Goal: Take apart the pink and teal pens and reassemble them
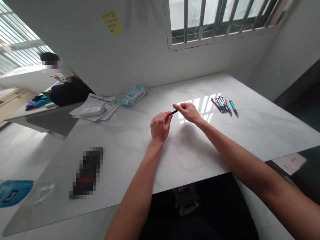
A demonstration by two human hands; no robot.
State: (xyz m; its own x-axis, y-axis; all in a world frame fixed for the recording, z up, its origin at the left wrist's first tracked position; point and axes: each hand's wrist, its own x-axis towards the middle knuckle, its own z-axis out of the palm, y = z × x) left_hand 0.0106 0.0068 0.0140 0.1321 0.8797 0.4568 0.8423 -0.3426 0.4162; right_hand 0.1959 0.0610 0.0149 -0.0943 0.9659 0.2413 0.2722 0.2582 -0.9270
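Near the middle of the frame, the left hand closes around the red part of a slim pen held above the tabletop, while the right hand curls at its black end, though whether it pinches or only touches cannot be told. Likely light, stiff and a little slick, the pen should be best held by its barrel, with gentle pressure at the narrow end. A bottle is cut off at the left edge, pixelation masks a dark object at lower left, fingers cover both pen ends, and the clustered pens at right overlap too closely to count.
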